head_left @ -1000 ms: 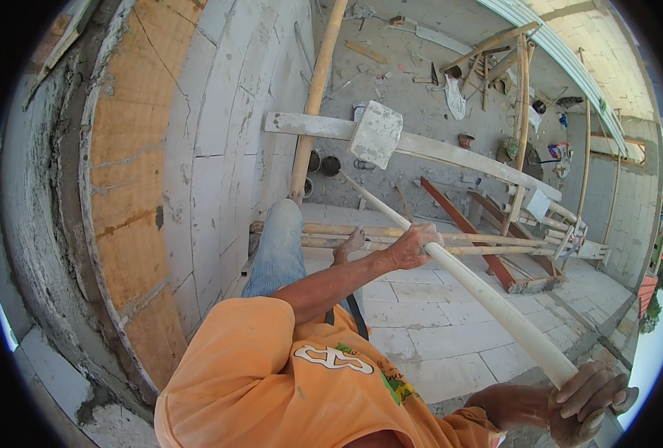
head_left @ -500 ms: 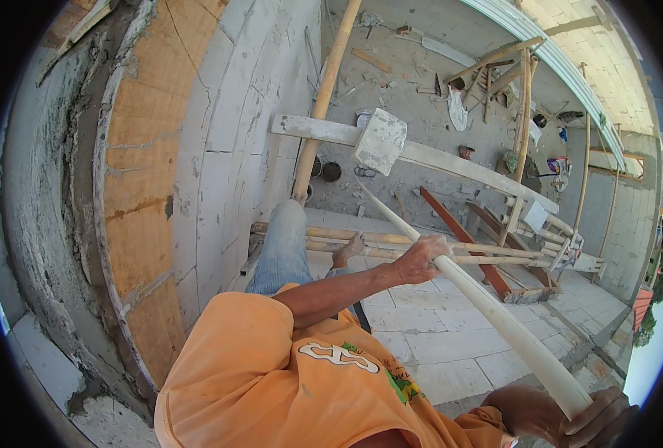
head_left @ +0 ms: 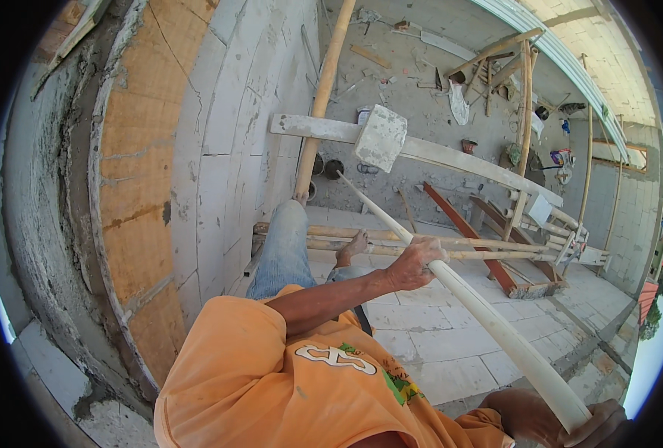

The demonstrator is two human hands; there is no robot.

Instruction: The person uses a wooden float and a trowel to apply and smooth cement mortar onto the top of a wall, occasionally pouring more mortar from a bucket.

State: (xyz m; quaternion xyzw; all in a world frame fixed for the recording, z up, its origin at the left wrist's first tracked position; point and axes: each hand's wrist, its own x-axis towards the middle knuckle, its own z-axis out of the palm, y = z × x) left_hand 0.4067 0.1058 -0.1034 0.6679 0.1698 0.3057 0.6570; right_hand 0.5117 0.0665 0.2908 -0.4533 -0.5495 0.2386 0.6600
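A long pale pole (head_left: 493, 326) slants across the view from lower right toward the upper middle, held in both hands. My left hand (head_left: 419, 263) wraps round its middle. Near the lower right edge, my right hand (head_left: 596, 427) grips the thick near end. The thin far tip overlaps a dark bucket (head_left: 334, 169) far below; I cannot tell whether they touch. Beyond my left hand a greyish board (head_left: 473, 166) runs crosswise, with a pale mortar-spattered block (head_left: 381, 138) on it.
Bamboo poles (head_left: 324, 237) lie crosswise by my bare foot (head_left: 354, 248). An upright bamboo pole (head_left: 322, 104) stands beside the pale block wall (head_left: 227, 127). Reddish-brown beams (head_left: 469, 239) lie to the right. Debris and tools litter the floor (head_left: 414, 97) below.
The pole's far tip has swung left, from beside the block onto the bucket in view. Both hands have shifted slightly left, keeping their grip.
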